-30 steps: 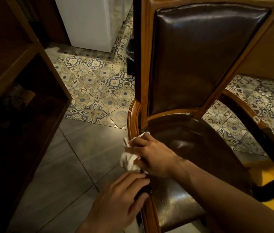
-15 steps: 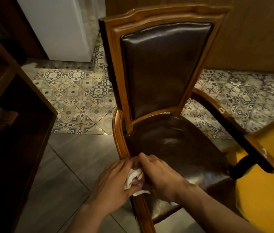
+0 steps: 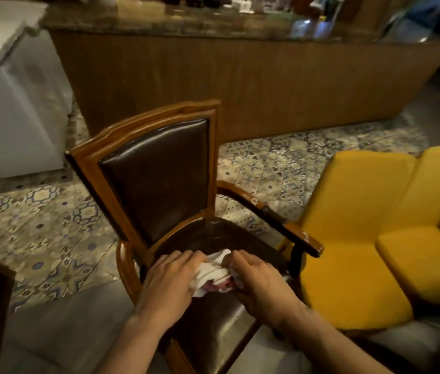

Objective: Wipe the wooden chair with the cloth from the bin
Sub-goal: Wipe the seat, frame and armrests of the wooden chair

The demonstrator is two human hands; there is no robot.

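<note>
Fingers [image 3: 183,259] of the left hand [image 3: 167,282] and right hand [image 3: 259,282] are curling shut on the crumpled white cloth with reddish patches [image 3: 213,273], bunching it low in the frame's centre. Soft, light and limp, it is likely needing a gathered wad against the glossy dark-leather, brown wooden armchair [image 3: 148,168].

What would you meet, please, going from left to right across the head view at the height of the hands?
Grey floor tile → left hand → crumpled white cloth → right hand → yellow upholstered seat.
</note>
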